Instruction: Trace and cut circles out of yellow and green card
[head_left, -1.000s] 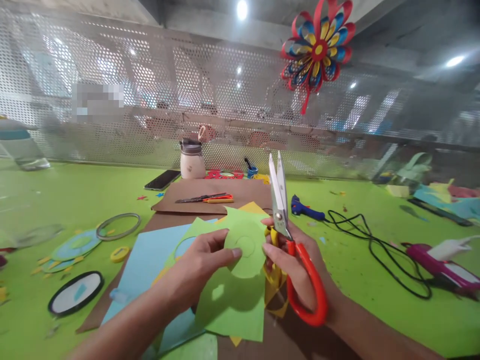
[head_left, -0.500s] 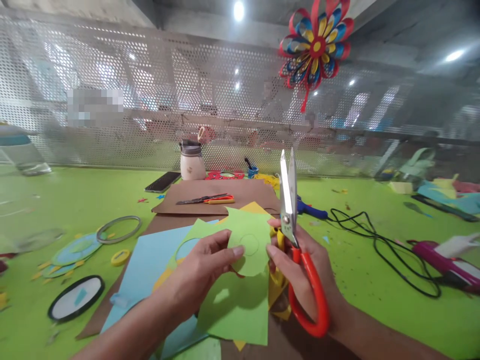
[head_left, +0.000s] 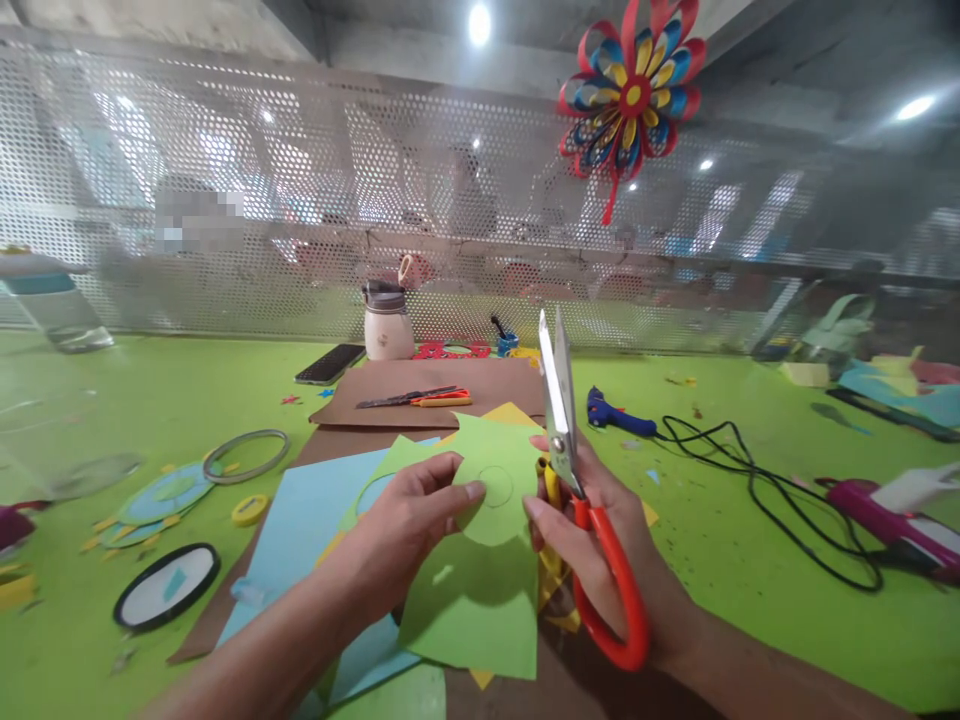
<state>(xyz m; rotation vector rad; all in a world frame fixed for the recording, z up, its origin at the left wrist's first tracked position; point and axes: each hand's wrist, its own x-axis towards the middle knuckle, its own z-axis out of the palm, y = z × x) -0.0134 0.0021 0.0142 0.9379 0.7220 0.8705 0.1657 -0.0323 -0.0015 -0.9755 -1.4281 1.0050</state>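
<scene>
My left hand pinches a small light green paper piece between thumb and fingers. A thin circle is drawn on it and its lower edge is curved. My right hand grips scissors with a red handle, their blades slightly apart and pointing up. Its thumb and fingertips are at the piece's right edge. Something yellow shows beside those fingers, partly hidden. Below lies a larger green sheet, over blue paper and brown card.
Behind lies another pair of scissors on brown card, near a phone and a white jar. At right are a blue glue gun, its black cord and a magenta tool. Rings and paper discs lie left.
The scissors and my right hand have shifted slightly left, and the blades seem a little closer together. My left hand keeps its pinch on the green paper piece. The view has shifted slightly.
</scene>
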